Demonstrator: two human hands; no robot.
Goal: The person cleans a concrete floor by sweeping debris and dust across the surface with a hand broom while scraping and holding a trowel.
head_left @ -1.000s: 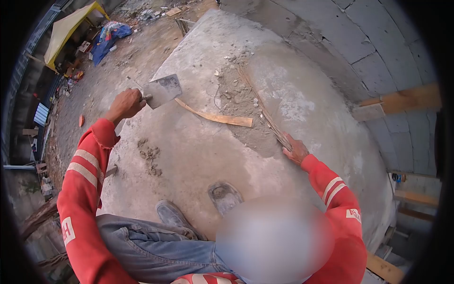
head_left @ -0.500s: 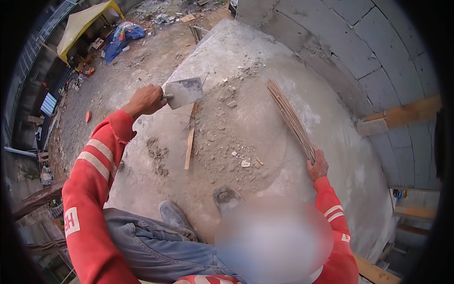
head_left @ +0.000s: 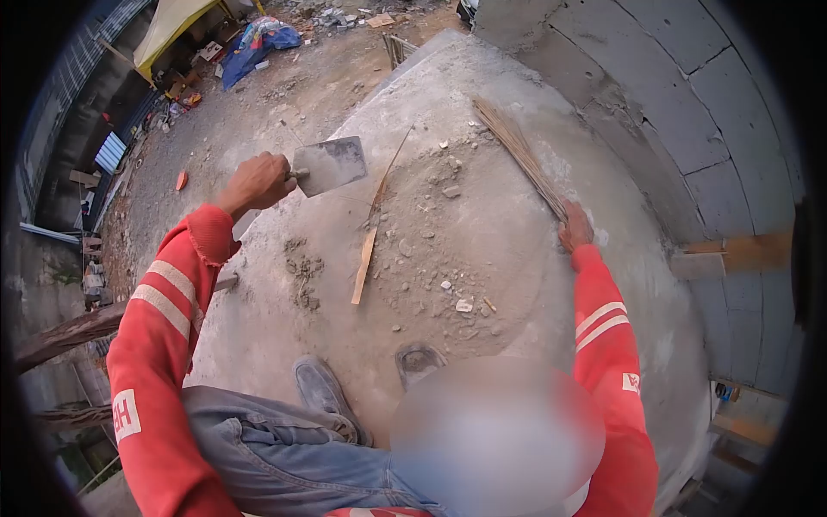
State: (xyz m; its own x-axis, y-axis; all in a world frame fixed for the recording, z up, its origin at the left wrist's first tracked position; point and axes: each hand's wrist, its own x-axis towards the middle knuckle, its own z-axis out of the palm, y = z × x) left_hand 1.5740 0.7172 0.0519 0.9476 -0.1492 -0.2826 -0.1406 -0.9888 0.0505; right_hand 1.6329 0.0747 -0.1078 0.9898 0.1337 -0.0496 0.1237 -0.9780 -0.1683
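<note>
My left hand [head_left: 260, 183] is closed around the handle of a trowel [head_left: 332, 165], whose flat, mortar-stained blade points right above the concrete slab. In my right hand [head_left: 575, 227] is a stick broom [head_left: 517, 146], a bundle of thin brown bristles gripped at its near end and reaching up and left across the slab. Between the hands lies loose rubble and sand [head_left: 422, 224] with small pale chips in it. A thin wooden strip [head_left: 364, 265] lies on the slab below the trowel.
A grey block wall [head_left: 672, 95] rises on the right, with a timber plank [head_left: 758, 252] against it. The slab's left edge drops to dirt ground, where a yellow canopy [head_left: 177, 34] and a blue tarp [head_left: 250, 59] stand. Wooden poles [head_left: 73, 336] are at lower left.
My right hand has moved up and away from me with the broom, which now slants further left over the rubble's far side. The trowel is still held. The view has shifted slightly.
</note>
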